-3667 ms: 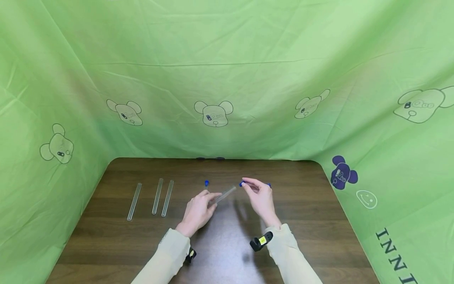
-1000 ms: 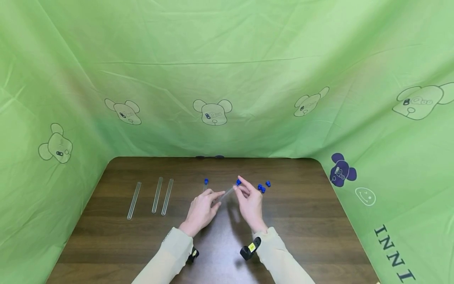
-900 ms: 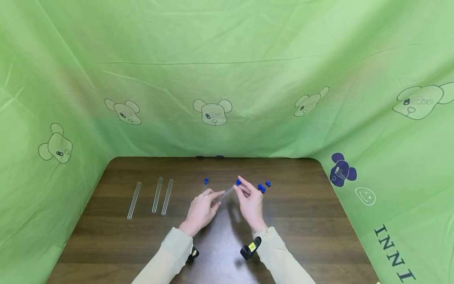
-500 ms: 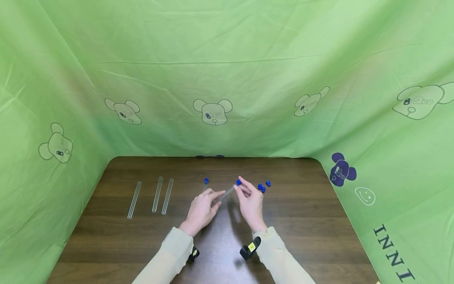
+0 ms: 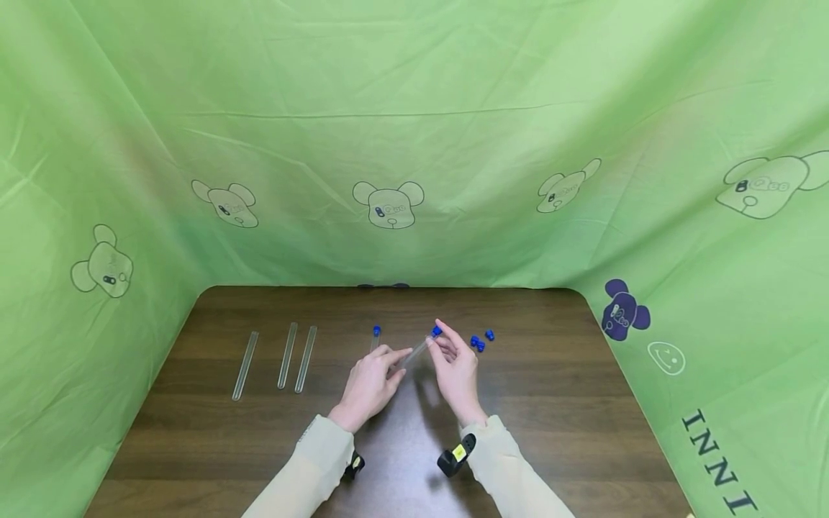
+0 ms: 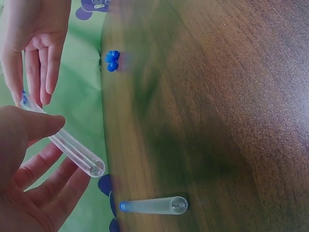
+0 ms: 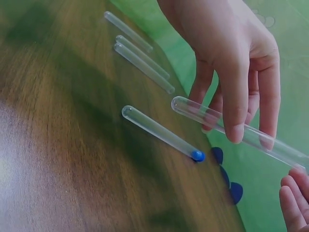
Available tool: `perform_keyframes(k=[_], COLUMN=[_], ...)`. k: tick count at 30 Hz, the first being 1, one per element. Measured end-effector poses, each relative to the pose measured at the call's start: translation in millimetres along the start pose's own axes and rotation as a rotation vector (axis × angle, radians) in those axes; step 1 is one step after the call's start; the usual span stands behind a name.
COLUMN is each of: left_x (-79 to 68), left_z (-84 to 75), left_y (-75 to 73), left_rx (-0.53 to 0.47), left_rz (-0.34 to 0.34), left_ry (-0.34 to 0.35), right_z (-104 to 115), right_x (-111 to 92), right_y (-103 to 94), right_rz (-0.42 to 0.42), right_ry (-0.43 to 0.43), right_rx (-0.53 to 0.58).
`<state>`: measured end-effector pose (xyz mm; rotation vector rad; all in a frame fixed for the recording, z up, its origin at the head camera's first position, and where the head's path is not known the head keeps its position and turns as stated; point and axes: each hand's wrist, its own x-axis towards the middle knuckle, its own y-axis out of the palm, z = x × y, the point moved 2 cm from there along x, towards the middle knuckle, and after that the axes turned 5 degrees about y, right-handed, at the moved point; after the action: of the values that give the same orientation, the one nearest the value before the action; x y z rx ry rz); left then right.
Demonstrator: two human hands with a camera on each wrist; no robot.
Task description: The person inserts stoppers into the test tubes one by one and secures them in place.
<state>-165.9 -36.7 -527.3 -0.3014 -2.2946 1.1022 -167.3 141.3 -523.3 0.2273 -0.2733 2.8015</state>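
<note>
My left hand [image 5: 368, 381] holds a clear test tube [image 5: 417, 351] between thumb and fingers, tilted above the table, its rounded end toward the left palm. At the tube's upper right end sits a blue stopper [image 5: 437, 331], in the tube's mouth. My right hand [image 5: 458, 374] pinches the stopper end, index finger by the stopper's top and thumb close to the tube's rim. In the left wrist view the stopper [image 6: 24, 98] is partly hidden by the right fingertips. Behind the left hand, a second test tube [image 7: 161, 133] with a blue stopper lies on the table.
Three unstoppered test tubes [image 5: 306, 360] lie at the left of the brown wooden table [image 5: 550, 432]. Several loose blue stoppers [image 5: 478, 343] lie right of the right hand. A green cloth [image 5: 388, 144] hangs around the table's back and sides.
Compared with 3.7 seconds ago, the right hand has moved left and brought the stopper to the tube's mouth, uncovering the loose stoppers. During the last second the hands have barely shifted.
</note>
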Motion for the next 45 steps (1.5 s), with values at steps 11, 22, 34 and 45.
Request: perform_keyframes(k=[11, 22, 34, 45], left_x=[0.2, 0.1, -1.0, -1.6], left_z=[-2.1, -2.0, 0.2, -0.6], left_y=[1.1, 2.4, 4.3, 5.0], left_rx=[-0.010, 0.000, -0.015, -0.032], left_rz=[-0.010, 0.002, 0.007, 0.022], left_ry=[0.014, 0.009, 0.000, -0.016], right_z=[-3, -3, -4, 26], right_x=[0, 0, 2, -5], right_y=[1.1, 0.2, -3.0, -4.0], right_rz=[0.082, 0.082, 0.096, 0.109], right_ry=[0.014, 0.032, 0.006, -0.001], right_rx=[-0.042, -0.065, -0.054, 0.014])
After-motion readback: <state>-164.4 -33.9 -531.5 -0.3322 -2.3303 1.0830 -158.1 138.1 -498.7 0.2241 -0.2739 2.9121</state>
